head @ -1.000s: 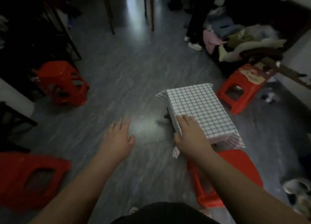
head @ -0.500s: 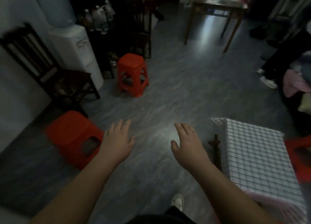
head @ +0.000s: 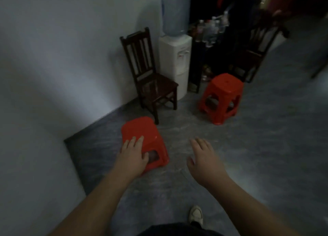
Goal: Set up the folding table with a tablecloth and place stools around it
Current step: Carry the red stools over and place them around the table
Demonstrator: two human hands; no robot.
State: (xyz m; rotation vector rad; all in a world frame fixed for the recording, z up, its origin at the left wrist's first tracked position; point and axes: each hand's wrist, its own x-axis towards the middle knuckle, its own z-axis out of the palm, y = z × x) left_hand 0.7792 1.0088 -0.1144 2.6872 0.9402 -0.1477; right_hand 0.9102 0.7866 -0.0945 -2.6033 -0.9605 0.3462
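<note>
Reaching two spread grips, left hand [head: 132, 156] perhaps touching first stool [head: 140, 131], right hand [head: 204, 161] empty, second stool [head: 225, 86] beyond

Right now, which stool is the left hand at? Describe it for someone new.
Find the white water dispenser against the wall, with a dark wooden chair to its left. Just in front of that chair stands a red plastic stool. Unlike the other red stool farther off, right of the dispenser, this one has the left hand over its near edge.
</note>
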